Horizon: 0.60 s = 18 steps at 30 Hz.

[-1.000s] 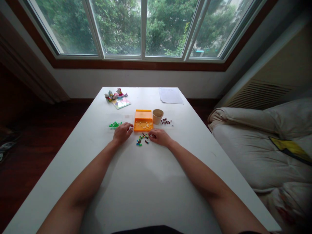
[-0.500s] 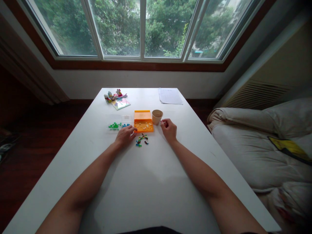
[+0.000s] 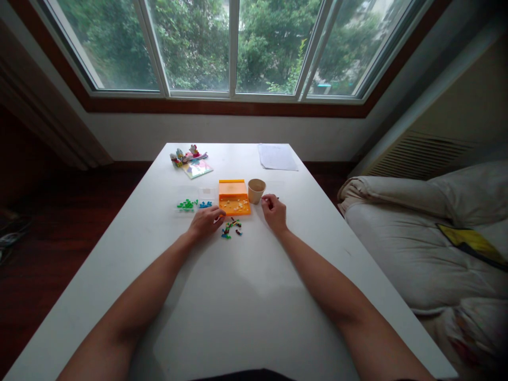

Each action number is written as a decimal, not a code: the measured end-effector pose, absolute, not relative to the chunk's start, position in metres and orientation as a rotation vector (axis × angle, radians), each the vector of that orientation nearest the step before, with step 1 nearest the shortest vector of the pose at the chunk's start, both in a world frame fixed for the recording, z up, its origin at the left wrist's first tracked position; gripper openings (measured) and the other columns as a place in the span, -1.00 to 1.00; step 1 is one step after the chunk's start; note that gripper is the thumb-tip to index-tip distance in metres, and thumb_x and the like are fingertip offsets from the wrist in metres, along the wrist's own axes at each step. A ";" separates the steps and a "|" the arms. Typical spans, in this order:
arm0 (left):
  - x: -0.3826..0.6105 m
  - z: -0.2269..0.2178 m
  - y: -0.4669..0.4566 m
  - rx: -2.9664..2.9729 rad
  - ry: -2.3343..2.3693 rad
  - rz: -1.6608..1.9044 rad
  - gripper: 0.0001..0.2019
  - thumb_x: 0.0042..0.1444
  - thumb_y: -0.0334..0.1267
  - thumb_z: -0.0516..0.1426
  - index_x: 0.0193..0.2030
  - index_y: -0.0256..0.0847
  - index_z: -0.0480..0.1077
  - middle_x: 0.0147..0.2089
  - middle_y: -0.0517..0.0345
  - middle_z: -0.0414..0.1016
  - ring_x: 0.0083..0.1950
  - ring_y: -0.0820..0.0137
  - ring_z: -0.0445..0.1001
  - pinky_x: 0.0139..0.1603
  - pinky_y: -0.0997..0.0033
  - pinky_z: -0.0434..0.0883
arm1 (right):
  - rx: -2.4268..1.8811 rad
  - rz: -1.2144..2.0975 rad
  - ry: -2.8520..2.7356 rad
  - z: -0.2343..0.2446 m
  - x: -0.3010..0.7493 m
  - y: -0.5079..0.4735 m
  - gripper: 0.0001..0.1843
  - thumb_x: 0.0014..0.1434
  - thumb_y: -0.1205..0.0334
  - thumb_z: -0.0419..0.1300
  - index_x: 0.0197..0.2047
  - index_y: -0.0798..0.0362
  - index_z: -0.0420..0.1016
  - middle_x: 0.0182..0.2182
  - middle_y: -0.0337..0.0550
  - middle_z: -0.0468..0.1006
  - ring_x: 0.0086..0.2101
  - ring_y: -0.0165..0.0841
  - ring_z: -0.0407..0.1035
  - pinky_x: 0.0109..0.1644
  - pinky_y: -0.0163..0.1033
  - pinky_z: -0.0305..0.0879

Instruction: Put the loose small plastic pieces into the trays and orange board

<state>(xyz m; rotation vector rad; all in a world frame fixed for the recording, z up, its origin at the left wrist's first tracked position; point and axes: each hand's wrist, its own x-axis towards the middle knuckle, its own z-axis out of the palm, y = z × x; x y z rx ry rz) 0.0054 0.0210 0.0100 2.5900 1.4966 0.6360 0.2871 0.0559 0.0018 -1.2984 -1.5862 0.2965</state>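
Observation:
My left hand (image 3: 205,221) rests on the table with fingers curled together at the front left corner of an orange box (image 3: 235,187). Anything between those fingertips is too small to make out. The box stands open, with small pale pieces (image 3: 238,205) in its front part. Just right of a brown paper cup (image 3: 256,191), my right hand (image 3: 273,212) is closed in a pinch; what it pinches is hidden. Between the hands lies a loose pile of small green, brown and blue building bricks (image 3: 229,227). Green pieces (image 3: 186,205) and blue pieces (image 3: 205,204) sit in clear trays left of the box.
Small colourful figures (image 3: 186,154) and a printed card (image 3: 197,169) lie at the table's far left. Sheets of paper (image 3: 278,156) are at the far right. Beyond the white table (image 3: 246,307) is a window; a pale sofa (image 3: 389,248) stands to the right.
My left hand has shifted slightly right and nearer me, uncovering more of the blue pieces. My right hand has turned a little, and a small red thing at its fingertips shows less.

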 end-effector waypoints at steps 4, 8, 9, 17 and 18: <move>0.008 0.009 0.019 2.605 1.433 0.587 -0.78 0.27 -0.20 0.06 -0.21 -0.13 0.54 -0.27 0.06 0.54 -0.28 0.35 0.46 -0.25 0.39 0.28 | -1.129 0.394 -1.888 -0.003 0.275 0.047 -0.83 0.21 0.22 0.11 -0.21 0.03 0.51 -0.52 -0.27 0.40 -0.51 -0.42 0.24 -0.36 -0.32 0.16; 0.009 0.008 0.019 2.596 1.395 0.555 -0.80 0.24 -0.22 0.08 -0.18 -0.12 0.56 -0.28 0.07 0.56 -0.31 0.36 0.46 -0.27 0.40 0.28 | -0.924 0.515 -2.206 -0.006 0.269 0.042 -0.85 0.18 0.31 0.13 -0.22 0.03 0.52 -0.46 -0.25 0.44 -0.48 -0.44 0.26 -0.34 -0.34 0.16; 0.009 0.008 0.019 2.594 1.386 0.558 -0.80 0.23 -0.22 0.09 -0.17 -0.11 0.56 -0.27 0.08 0.57 -0.32 0.36 0.46 -0.27 0.40 0.27 | -0.886 0.528 -2.254 -0.006 0.269 0.042 -0.84 0.18 0.32 0.13 -0.20 0.02 0.52 -0.44 -0.25 0.45 -0.47 -0.44 0.26 -0.33 -0.35 0.16; 0.010 0.008 0.017 2.575 1.345 0.586 -0.82 0.20 -0.24 0.11 -0.20 -0.07 0.57 -0.30 0.14 0.56 -0.33 0.39 0.46 -0.28 0.42 0.27 | -0.821 0.515 -2.390 -0.005 0.268 0.042 -0.80 0.14 0.33 0.24 -0.13 0.00 0.53 -0.38 -0.25 0.45 -0.42 -0.43 0.27 -0.28 -0.36 0.17; 0.010 0.009 0.017 2.572 1.348 0.585 -0.82 0.20 -0.24 0.11 -0.20 -0.07 0.57 -0.31 0.14 0.56 -0.33 0.39 0.46 -0.28 0.42 0.27 | -0.829 0.511 -2.400 -0.005 0.268 0.041 -0.81 0.15 0.32 0.24 -0.13 -0.01 0.53 -0.40 -0.27 0.44 -0.42 -0.43 0.27 -0.28 -0.36 0.16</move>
